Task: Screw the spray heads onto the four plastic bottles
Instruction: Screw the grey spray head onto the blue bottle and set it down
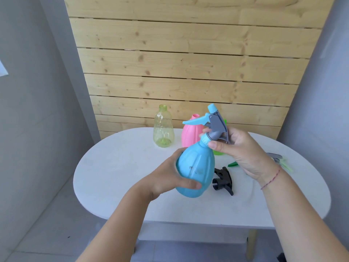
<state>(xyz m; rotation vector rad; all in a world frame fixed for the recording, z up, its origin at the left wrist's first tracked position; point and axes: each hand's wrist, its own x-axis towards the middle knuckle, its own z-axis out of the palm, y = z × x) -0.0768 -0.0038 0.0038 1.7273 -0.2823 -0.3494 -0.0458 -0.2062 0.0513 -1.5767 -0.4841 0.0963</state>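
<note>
- The white oval table (120,167) serves as the landmark; everything below is placed against it.
- At the table's far left edge stands a clear yellow-green bottle (163,127), upright, its neck open with no spray head on it.
- Just right of it at the far edge stands a pink bottle (190,134), also upright and open-necked, partly hidden behind the held bottle.
- The left hand (170,176) is above the table's middle, fingers and thumb wrapped around the lower body of the blue bottle (196,167), which is lifted off the table and tilted to the right.
- A blue and grey spray head (213,123) sits on the blue bottle's neck.
- The right hand (243,150) is closed on that spray head, thumb and fingers pinching around its collar.
- Behind the right hand a green bottle (218,153) shows only in slivers.
- A black spray head (223,179) lies on the table's middle, below the blue bottle.
- A green and grey spray head (277,159) lies toward the table's right side, partly hidden by the right wrist.
</note>
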